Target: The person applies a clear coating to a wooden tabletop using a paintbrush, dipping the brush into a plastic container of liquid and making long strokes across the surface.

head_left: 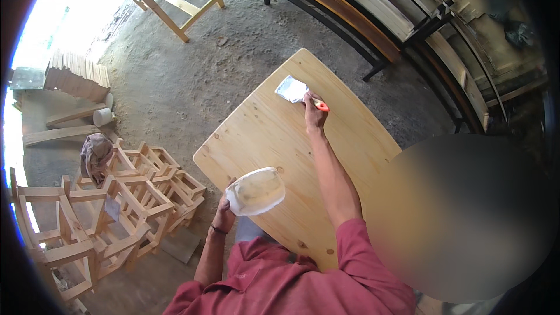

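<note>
your right hand [315, 113] grips a paintbrush [292, 90] close to the far corner of a pale wooden tabletop [254, 134], as your left hand [224, 214] clasps a whitish tub [256, 191] over the near-left edge. the brush looks light, its white-coated head probably soft and slick, the stiff handle the surer hold; the tub, seemingly thin-walled, suits a gentle side grasp.

The tabletop [251, 128] is pale wood, smooth and faintly satiny, with knots and visible grain. The container [234, 202] looks like translucent plastic, smeared whitish. The brush [292, 89] has a white-coated head and a smooth, glossy handle tip. Stacked frames [160, 209] are matt bare wood; the rag [96, 154] is wrinkled cloth; the floor [227, 52] looks rough and matt.
</note>
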Available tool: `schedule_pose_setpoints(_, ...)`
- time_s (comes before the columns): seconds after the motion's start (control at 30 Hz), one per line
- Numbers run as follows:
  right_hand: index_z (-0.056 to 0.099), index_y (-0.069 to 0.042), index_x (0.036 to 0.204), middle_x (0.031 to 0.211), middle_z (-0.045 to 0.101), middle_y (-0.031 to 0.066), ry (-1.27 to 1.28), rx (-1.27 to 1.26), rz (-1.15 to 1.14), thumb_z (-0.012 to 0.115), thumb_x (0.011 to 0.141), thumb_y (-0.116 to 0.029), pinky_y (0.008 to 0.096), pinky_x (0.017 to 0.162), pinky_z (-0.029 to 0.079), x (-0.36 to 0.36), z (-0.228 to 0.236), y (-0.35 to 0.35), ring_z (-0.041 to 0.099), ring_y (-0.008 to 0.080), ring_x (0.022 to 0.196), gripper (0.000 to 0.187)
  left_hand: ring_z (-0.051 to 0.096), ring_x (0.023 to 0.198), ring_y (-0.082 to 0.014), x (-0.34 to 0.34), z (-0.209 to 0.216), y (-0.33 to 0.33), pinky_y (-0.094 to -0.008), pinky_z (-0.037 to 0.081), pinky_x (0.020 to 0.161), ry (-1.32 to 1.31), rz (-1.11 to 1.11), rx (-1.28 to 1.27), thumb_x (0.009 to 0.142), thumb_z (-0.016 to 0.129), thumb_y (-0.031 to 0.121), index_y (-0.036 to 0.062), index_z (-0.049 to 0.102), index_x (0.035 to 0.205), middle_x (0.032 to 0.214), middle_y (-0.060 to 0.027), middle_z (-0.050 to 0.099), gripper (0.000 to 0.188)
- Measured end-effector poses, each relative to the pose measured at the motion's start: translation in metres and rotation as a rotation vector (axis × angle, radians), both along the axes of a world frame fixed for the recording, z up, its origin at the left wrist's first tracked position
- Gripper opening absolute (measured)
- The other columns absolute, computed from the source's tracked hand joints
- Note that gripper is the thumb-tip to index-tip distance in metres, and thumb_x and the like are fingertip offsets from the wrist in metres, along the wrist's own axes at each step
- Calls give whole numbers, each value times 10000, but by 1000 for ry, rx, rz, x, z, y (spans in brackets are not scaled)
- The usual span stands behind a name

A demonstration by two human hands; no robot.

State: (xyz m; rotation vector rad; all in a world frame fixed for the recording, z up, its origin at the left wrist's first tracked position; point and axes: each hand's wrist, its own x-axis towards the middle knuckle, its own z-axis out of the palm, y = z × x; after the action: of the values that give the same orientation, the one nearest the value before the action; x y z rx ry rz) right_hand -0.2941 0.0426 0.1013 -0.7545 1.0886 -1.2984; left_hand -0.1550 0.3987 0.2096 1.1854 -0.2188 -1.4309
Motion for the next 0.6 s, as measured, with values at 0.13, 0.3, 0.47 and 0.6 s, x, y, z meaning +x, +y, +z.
schedule_pose_setpoints(0.13, 628, 50, 1062, 939, 648, 63, 50, 16, -104, 667, 858, -107, 255, 714, 525, -73, -10, 26, 619, 131, 802, 261, 316, 1369, -283, -17, -1, -5, -424, 276, 1122, 16, -63, -11, 622, 727, 606, 10, 150, 1485, 1480, -162, 307, 1197)
schedule_pose_setpoints(0.3, 599, 15, 1138, 1078, 627, 104, 213, 69, -31, 651, 898, -174, 330, 818, 555, -170, -10, 72, 624, 185, 948, 310, 306, 1377, -280, -52, 5, -10, -423, 280, 1119, 31, -143, -27, 622, 727, 607, 5, 138, 1487, 1488, -165, 297, 1207)
schedule_pose_setpoints(0.47, 622, 40, 1070, 976, 648, 89, 158, 82, -144, 655, 882, -139, 286, 751, 561, -249, -5, 114, 635, 152, 842, 262, 298, 1382, -282, -91, 3, -5, -425, 279, 1117, 34, -242, -56, 637, 715, 610, -5, 127, 1487, 1495, -167, 289, 1203)
schedule_pose_setpoints(0.6, 614, 30, 1092, 1013, 639, 97, 183, 113, -162, 646, 893, -155, 314, 788, 560, -310, 0, 146, 631, 168, 891, 274, 298, 1382, -283, -129, 8, 0, -426, 277, 1117, 32, -309, -47, 647, 706, 616, -8, 122, 1487, 1496, -167, 287, 1199)
